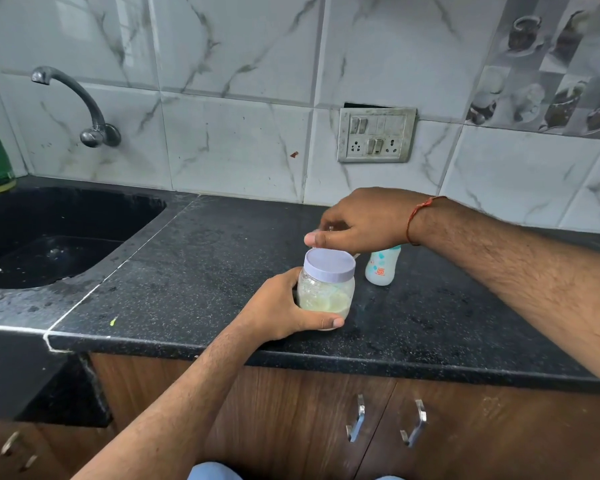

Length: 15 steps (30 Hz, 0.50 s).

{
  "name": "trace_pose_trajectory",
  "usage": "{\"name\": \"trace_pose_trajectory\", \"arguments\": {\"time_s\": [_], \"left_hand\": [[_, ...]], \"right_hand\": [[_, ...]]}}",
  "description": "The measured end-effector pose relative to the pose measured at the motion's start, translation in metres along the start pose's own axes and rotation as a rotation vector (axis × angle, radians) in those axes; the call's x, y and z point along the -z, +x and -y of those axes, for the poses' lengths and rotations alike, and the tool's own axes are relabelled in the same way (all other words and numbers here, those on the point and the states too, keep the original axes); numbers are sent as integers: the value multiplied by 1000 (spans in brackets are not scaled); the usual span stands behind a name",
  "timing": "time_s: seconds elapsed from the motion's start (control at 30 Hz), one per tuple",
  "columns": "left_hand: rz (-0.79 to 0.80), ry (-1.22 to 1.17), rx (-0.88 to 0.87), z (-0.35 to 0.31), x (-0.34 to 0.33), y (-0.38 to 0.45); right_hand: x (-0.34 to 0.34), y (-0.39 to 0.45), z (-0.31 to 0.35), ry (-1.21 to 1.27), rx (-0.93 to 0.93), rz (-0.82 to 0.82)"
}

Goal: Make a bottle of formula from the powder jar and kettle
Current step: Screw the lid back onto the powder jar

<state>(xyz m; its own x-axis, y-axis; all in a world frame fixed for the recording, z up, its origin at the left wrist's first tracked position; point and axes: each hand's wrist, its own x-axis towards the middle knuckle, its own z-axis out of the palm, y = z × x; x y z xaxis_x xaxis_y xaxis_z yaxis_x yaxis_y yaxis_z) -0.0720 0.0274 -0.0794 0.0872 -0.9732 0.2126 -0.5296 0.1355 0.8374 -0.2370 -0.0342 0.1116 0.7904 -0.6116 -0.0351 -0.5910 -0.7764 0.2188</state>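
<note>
Left hand grips the lidded powder jar near the counter edge; right hand, fingers curled, hovers over its lid. Bottle stands just beyond. Step: opening jar; next, grasp and twist lid.

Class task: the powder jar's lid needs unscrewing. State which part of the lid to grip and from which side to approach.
Grip the lid round its side rim, coming from above: the powder jar stands upright, the left hand holds its body, and the rim stands proud of the shoulder. The right hand hovers there.
</note>
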Motion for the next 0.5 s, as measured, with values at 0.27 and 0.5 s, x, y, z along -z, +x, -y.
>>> {"name": "trace_pose_trajectory", "arguments": {"time_s": [0.27,0.5], "left_hand": [[4,-10,4,0,0,0],[3,3,7,1,1,0]], "right_hand": [[1,1,0,-168,-43,17],[-6,3,-6,143,213,243]]}}
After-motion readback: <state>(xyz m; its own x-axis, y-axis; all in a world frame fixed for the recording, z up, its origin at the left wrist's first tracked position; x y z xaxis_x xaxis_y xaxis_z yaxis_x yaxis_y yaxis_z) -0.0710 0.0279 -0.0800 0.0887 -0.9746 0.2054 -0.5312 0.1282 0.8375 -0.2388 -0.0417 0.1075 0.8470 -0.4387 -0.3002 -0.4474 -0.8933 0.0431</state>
